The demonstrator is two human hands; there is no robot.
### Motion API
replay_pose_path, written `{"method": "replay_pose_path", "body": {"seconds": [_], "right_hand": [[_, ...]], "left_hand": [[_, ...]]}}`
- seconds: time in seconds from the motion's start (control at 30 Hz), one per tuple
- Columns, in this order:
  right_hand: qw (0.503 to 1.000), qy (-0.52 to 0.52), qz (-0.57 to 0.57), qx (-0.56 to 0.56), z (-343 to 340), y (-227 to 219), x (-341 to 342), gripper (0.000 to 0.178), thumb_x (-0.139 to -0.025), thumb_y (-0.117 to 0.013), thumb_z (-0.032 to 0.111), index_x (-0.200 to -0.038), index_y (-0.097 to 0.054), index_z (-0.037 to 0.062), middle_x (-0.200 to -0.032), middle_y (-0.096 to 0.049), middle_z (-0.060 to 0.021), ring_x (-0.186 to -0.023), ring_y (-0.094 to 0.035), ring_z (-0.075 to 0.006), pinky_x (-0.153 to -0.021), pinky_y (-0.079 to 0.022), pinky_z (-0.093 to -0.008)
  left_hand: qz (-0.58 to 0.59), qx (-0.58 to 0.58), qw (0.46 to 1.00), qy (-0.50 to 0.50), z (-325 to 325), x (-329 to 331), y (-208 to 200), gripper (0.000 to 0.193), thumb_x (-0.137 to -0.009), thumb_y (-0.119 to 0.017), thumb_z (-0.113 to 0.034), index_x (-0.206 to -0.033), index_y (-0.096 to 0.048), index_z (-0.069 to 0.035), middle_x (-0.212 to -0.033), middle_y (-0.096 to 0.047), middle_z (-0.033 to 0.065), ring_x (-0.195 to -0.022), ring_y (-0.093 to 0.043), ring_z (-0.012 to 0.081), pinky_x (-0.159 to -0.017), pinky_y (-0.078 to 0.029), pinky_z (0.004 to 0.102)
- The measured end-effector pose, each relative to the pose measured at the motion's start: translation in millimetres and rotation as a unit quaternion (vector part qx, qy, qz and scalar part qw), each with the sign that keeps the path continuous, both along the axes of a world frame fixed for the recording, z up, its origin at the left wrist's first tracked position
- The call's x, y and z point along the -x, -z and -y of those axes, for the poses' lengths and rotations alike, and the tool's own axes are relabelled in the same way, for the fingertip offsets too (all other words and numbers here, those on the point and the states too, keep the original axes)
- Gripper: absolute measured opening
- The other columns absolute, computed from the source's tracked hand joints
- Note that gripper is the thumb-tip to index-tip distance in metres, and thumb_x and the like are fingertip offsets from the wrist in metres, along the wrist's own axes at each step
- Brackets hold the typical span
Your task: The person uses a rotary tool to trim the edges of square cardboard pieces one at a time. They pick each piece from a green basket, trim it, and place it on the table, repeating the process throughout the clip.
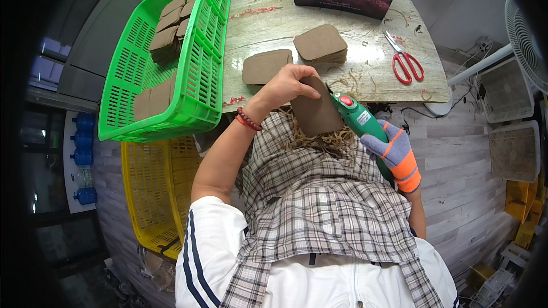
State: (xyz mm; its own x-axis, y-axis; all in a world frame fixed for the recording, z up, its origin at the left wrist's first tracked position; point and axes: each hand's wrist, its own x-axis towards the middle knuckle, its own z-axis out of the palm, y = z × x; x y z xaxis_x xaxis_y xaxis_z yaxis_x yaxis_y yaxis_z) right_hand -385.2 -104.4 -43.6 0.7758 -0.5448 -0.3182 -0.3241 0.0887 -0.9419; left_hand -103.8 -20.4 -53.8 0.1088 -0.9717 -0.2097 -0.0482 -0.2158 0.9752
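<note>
My bare left hand (288, 86), with a red bead bracelet on its wrist, pinches the top of a brown rounded-corner sheet (317, 113) above my lap. My right hand (394, 154), in a grey and orange glove, is wrapped round a green handheld electric cutter (357, 117) with a red button. The cutter's head meets the sheet's right edge; its blade is too small to make out. Curly brown trimmings (328, 140) lie on my checked apron below the sheet. Just beyond my left hand, two stacks of similar sheets, a left stack (266, 66) and a right stack (321, 44), rest on the table.
Red-handled scissors (406, 67) lie on the table (257, 28) at right. A dark box (342, 0) of brown stacks stands at the back. To the left are a green basket (200, 74) holding more stacks and a yellow crate (145, 194). A fan (522, 37) stands far right.
</note>
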Motion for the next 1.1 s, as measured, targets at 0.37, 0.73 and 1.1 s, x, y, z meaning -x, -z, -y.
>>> {"method": "replay_pose_path", "body": {"seconds": [0.37,0.73,1.1], "right_hand": [[1.000,0.018,0.023,0.005,-4,1,-3,0.028,-0.081,-0.067,0.020,-0.100,-0.058,0.0007,-0.071,-0.059,-0.0004,-0.057,-0.053,-0.0057,-0.053,-0.043,-0.0204],[0.995,0.097,0.022,-0.020,8,26,7,0.036,-0.079,-0.071,0.022,-0.104,-0.059,-0.0011,-0.069,-0.060,-0.0006,-0.055,-0.051,-0.0039,-0.050,-0.041,-0.0197],[0.992,0.119,0.022,-0.017,11,27,8,0.037,-0.078,-0.072,0.021,-0.104,-0.059,-0.0013,-0.068,-0.060,-0.0003,-0.053,-0.050,-0.0038,-0.047,-0.040,-0.0202]], "left_hand": [[-0.029,0.040,0.980,-0.194,-18,-26,13,0.025,-0.077,-0.062,0.004,-0.102,-0.061,-0.002,-0.094,-0.065,0.0062,-0.085,-0.061,0.0139,-0.079,-0.051,0.0285],[0.607,0.080,0.735,-0.293,19,-71,48,0.059,-0.073,-0.070,-0.019,-0.126,-0.049,-0.005,-0.132,-0.039,0.0173,-0.128,-0.028,0.0346,-0.105,-0.021,0.0508],[0.575,0.140,0.772,-0.232,81,-44,52,0.045,-0.064,-0.075,-0.019,-0.103,-0.057,-0.002,-0.127,-0.046,0.0179,-0.132,-0.024,0.0351,-0.109,-0.013,0.0491]]}}
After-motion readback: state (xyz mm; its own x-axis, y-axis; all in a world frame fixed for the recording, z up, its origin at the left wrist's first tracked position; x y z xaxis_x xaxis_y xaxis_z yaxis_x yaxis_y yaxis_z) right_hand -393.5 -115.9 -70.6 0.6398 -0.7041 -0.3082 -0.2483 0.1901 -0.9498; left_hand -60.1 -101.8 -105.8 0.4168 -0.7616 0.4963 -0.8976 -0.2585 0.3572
